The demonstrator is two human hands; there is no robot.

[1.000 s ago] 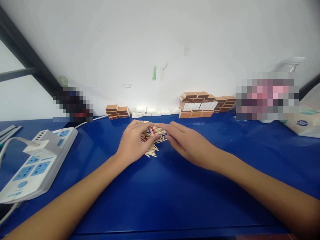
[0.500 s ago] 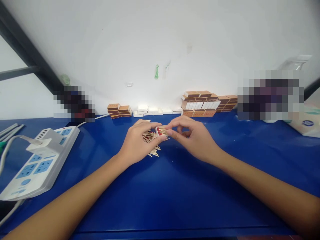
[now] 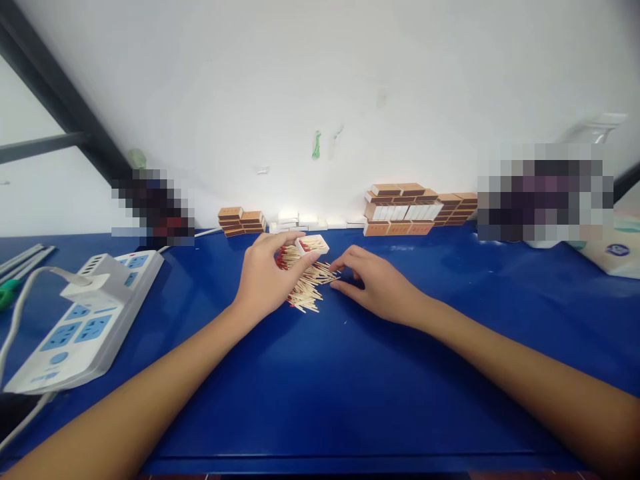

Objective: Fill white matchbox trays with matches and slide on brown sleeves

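Observation:
My left hand (image 3: 265, 277) is closed round a small white matchbox tray (image 3: 312, 244) and holds it just above a heap of loose matches (image 3: 310, 285) on the blue table (image 3: 320, 387). The tray has some red-tipped matches in it. My right hand (image 3: 373, 287) rests low on the table at the right edge of the heap. Its fingertips are pinched together on a few matches.
A white power strip (image 3: 80, 320) with a plugged cable lies at the left. Along the wall stand stacks of brown matchbox sleeves (image 3: 240, 222), white trays (image 3: 295, 220) and a larger pile of boxes (image 3: 415, 208). A bag (image 3: 617, 250) sits far right.
My right hand has let go of the tray and dropped to the heap of matches. My left hand has lifted the tray a little further back.

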